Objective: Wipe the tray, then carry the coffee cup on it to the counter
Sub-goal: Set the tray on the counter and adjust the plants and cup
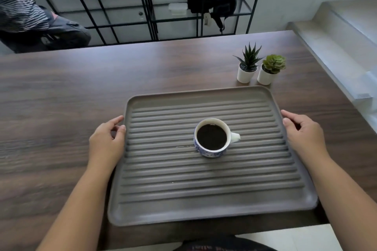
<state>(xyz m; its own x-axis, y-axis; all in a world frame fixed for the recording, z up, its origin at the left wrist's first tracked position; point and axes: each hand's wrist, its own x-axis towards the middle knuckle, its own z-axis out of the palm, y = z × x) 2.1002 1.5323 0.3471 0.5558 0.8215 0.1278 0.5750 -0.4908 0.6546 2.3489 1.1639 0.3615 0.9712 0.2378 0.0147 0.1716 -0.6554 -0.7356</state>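
Dark wood table fills the view, with a grey ridged tray on its near part, long axis running nine to three o'clock. At the tray's centre stands a blue-and-white coffee cup full of black coffee, handle pointing to three o'clock. Left hand and right hand curl loosely at the tray's side rims, touching but not clenched. Two small potted plants stand at one o'clock.

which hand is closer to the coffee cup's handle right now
Right. The right hand is at the tray's right edge, the side the coffee cup's handle points toward. The left hand is at the left edge, beyond the coffee cup.
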